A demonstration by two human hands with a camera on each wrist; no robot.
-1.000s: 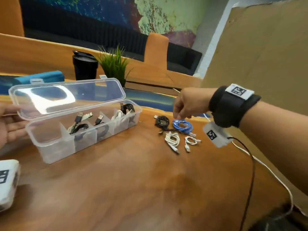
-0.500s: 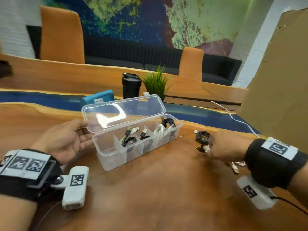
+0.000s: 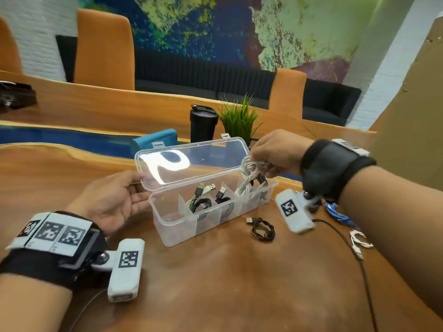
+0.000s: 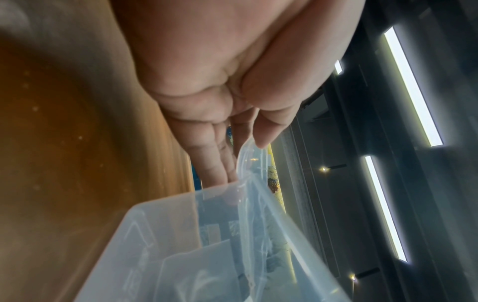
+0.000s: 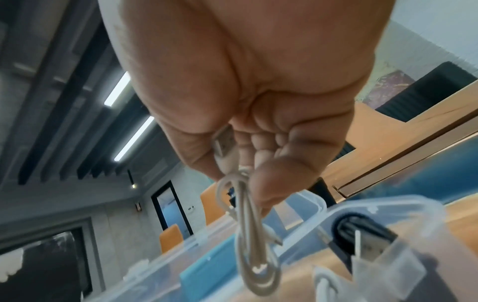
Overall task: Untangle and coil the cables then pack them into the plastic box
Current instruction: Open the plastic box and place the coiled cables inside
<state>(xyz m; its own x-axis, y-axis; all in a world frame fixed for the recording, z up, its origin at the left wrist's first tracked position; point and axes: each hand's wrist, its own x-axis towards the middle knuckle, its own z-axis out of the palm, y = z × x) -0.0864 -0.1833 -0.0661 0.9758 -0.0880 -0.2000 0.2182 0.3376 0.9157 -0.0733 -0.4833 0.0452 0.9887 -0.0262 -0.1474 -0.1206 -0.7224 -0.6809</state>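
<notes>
A clear plastic box [image 3: 182,226] with dividers stands open on the wooden table, and coiled black and white cables lie in its middle and right compartments. My left hand [image 3: 141,185] pinches the left end of the raised lid [image 3: 211,156], thumb on the rim [image 4: 261,141] and fingers behind it. My right hand [image 3: 271,156] pinches a coiled white cable [image 3: 249,171] that hangs over the right part of the box. In the right wrist view the white cable [image 5: 248,224] dangles from my right hand [image 5: 240,167] just above the box rim [image 5: 388,214].
A black coiled cable [image 3: 262,230] lies on the table right of the box. A blue cable [image 3: 338,212] and a white cable [image 3: 359,240] lie further right under my forearm. Behind the box stand a black tumbler [image 3: 203,123], a plant [image 3: 237,118] and a blue case [image 3: 155,137].
My right hand has picked the white coil out of the pile on the table and carried it left, up over the box. My left hand still holds the lid.
</notes>
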